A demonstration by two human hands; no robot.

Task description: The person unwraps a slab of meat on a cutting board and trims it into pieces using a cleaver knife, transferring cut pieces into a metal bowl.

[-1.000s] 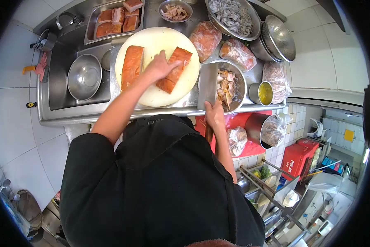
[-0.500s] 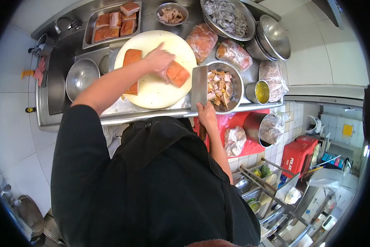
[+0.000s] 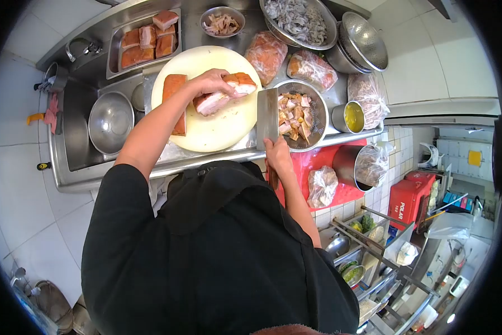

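Observation:
My left hand (image 3: pixel 213 82) grips a block of pork (image 3: pixel 241 84) over the round white cutting board (image 3: pixel 206 137); its pale cut side shows. A second pale-sided piece (image 3: pixel 210 103) lies against it, under my hand. Partly behind my forearm, a long slab with an orange-brown top (image 3: pixel 174 86) rests on the board's left part. My right hand (image 3: pixel 277 153) is closed round the handle of a wide cleaver (image 3: pixel 266 114). The blade stands between the board and a perforated bowl (image 3: pixel 320 114) of chopped meat pieces (image 3: pixel 295 114).
A metal tray (image 3: pixel 115 53) of pork blocks and a small bowl of strips (image 3: pixel 223 23) stand behind the board. Bagged meat (image 3: pixel 266 56), a large bowl (image 3: pixel 270 25) and a pot of yellow liquid (image 3: pixel 354 117) are to the right. An empty bowl (image 3: pixel 111 123) sits in the sink.
My left hand has turned the block so its pale cut sides show, and a separate piece is now visible beside it. My right hand still holds the cleaver near the same place.

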